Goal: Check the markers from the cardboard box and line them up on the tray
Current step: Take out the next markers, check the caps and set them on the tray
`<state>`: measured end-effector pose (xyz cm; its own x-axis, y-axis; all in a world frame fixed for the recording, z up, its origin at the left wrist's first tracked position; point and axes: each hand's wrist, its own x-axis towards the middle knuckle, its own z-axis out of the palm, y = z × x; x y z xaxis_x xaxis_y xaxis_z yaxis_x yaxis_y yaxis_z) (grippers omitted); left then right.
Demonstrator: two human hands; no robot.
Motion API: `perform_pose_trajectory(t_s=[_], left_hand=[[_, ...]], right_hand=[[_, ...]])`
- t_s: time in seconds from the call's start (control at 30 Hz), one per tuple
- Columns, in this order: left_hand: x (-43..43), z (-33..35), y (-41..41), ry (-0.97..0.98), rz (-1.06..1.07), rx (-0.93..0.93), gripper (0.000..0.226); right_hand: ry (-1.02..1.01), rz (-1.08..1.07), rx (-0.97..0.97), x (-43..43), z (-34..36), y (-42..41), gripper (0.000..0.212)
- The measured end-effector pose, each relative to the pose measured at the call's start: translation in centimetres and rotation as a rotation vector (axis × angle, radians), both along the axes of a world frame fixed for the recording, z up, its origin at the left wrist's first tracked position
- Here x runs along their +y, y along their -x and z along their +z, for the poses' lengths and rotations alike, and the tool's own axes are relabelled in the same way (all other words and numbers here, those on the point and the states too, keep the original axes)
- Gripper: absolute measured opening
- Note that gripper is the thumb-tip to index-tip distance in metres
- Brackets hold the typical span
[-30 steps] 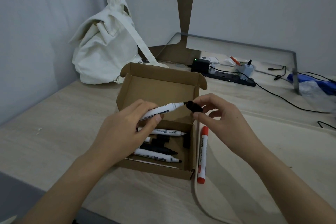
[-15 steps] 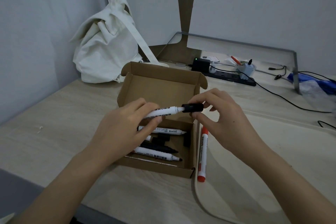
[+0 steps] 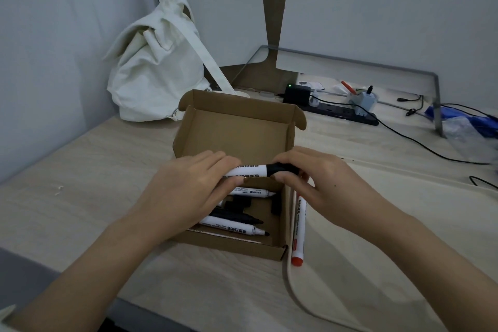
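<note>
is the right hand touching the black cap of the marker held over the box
Touching. The head view shows the right hand with its fingers wrapped around the black cap, now seated on the white marker that the left hand holds.

White cloth bag against wall, black power strip, black adapter, perhaps crumpled blue plastic

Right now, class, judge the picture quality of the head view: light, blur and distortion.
Head view: dim, bluish, even light with soft shadows under the hands; no glare. The marker label stays legible; the plastic bag at the right edge looks smeared. Wide-angle bending curves the tray rim.
</note>
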<state>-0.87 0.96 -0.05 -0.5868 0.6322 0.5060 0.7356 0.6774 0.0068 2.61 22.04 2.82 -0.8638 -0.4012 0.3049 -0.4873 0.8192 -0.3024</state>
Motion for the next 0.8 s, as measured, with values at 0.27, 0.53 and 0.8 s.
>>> perform_pose_trajectory(t_s=[0.27, 0.53, 0.8], left_hand=[[0.3, 0.8, -0.9, -0.063, -0.036, -0.548, 0.042], [1.9, 2.9, -1.8, 0.045, -0.095, -0.542, 0.042], [3.3, 2.6, -2.4, 0.031, -0.150, -0.281, 0.037]], right_hand=[[-0.127, 0.127, 0.016, 1.0, 0.6, -1.6, 0.032], [0.012, 0.088, -0.148, 2.4, 0.8, -2.6, 0.028], [0.220, 0.051, -0.296, 3.3, 2.1, -3.1, 0.024]])
